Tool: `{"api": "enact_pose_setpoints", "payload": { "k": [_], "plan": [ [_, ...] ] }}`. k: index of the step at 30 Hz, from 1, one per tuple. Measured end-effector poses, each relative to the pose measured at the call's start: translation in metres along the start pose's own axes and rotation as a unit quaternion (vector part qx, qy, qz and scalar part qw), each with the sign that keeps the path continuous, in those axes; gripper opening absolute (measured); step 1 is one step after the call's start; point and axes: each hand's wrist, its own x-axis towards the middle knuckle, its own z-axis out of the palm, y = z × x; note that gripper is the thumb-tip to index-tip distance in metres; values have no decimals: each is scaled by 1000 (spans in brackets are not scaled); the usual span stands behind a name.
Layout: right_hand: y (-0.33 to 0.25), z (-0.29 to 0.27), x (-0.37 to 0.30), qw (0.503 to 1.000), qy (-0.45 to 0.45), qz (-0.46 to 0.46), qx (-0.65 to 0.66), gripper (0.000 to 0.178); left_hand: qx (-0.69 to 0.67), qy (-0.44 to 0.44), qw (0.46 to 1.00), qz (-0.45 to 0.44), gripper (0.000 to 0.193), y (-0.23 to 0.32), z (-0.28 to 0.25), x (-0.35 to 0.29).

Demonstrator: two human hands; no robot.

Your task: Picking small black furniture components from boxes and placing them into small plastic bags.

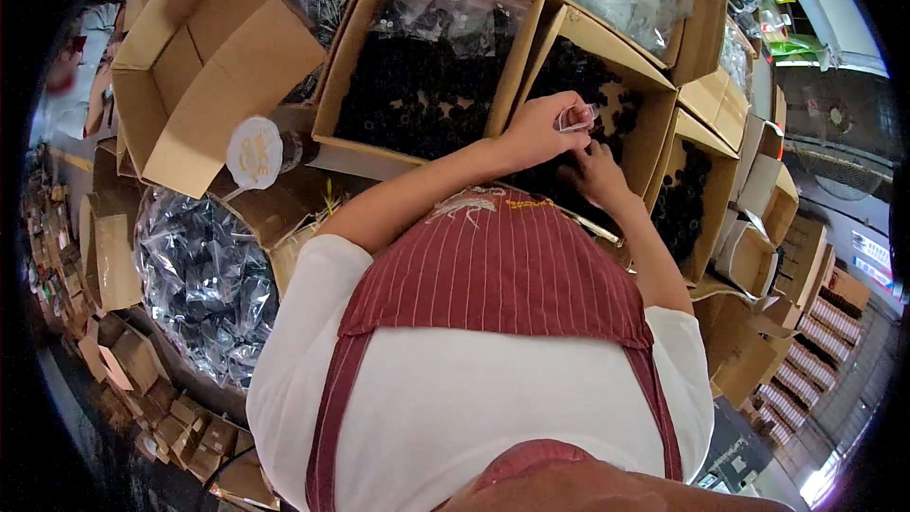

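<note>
My left hand [542, 133] is closed on a small clear plastic bag [574, 119], pinched between the fingertips. Just below it, my right hand [601, 176] has its fingers curled in close to the bag; what they hold, if anything, is hidden. Both hands are over an open cardboard box [654, 114] with small black round parts [569, 66] lying in it. To its left, a larger cardboard box [327, 100] holds many more black ring-like parts [417, 85], with filled clear bags [464, 19] piled at its far end.
At the left, a round container is heaped with filled clear bags [209, 284]. A cup with a white lid [254, 154] stands near an open carton [204, 47]. Another box of black parts [684, 199] sits to the right. A fan [844, 171] stands farther right.
</note>
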Motion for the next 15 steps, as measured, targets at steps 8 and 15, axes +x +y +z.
{"api": "enact_pose_setpoints", "payload": {
  "k": [8,15],
  "plan": [
    [16,-40,1,902,264,111,322,47,12,19,999,37,19,17,-1,-2],
    [41,-28,-21,298,-60,46,952,36,89,34,993,77,15,13,-4,2]
  ]
}}
